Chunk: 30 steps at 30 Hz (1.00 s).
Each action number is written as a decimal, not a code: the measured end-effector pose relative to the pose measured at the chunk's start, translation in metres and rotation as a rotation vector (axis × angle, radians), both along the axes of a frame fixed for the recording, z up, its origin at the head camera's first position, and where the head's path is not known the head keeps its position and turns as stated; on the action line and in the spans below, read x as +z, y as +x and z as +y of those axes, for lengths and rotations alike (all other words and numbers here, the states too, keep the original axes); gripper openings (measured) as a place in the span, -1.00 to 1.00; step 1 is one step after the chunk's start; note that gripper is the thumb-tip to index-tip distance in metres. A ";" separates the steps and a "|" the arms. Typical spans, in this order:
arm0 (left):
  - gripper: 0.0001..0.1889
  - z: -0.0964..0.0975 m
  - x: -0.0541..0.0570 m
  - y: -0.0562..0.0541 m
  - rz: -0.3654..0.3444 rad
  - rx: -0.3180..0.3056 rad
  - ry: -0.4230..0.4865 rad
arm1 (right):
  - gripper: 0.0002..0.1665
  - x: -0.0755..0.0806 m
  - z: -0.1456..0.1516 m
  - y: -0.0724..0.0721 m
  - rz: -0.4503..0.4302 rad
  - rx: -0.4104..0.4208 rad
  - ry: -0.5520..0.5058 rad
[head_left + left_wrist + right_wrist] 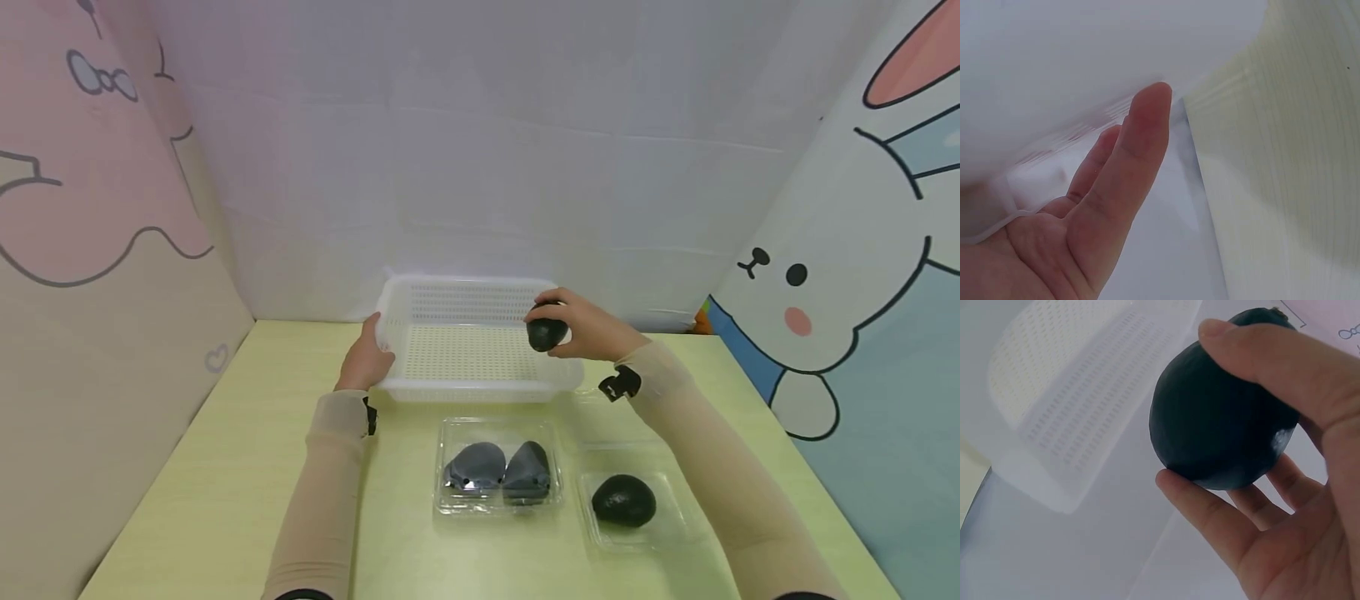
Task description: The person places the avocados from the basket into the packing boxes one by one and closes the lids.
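Note:
A dark avocado (pixel 546 334) is gripped between the thumb and fingers of my right hand (pixel 588 325), held over the right end of a white plastic basket (pixel 480 390). The right wrist view shows the avocado (pixel 1216 419) close up, with its stem end near the thumb. My left hand (pixel 365 360) holds the basket's left side at the rim. From the left wrist, the fingers (pixel 1119 169) run along the outside of the basket wall (pixel 1097 62), while the thumb is largely hidden. No contents show inside the basket.
In front of the basket sits a closed clear plastic box (pixel 497 422) with two dark avocados inside. To its right, below my right forearm, an open clear box (pixel 600 537) holds one avocado (pixel 624 501). A white wall covering (pixel 480 167) stands behind the basket.

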<state>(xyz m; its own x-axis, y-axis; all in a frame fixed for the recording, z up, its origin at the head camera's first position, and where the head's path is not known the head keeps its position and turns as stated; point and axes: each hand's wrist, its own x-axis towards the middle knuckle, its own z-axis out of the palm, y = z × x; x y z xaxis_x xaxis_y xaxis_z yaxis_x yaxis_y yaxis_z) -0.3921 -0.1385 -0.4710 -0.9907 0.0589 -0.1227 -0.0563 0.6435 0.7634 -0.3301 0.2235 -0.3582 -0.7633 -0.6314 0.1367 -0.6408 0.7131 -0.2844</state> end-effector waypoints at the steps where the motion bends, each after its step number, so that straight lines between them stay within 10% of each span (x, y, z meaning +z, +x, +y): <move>1: -0.14 0.000 0.000 0.000 -0.003 0.001 0.000 | -0.32 0.000 0.002 0.001 0.003 -0.005 0.001; 30: -0.13 -0.002 0.000 0.000 0.018 -0.011 -0.004 | -0.31 0.005 0.042 0.033 0.063 -0.051 0.034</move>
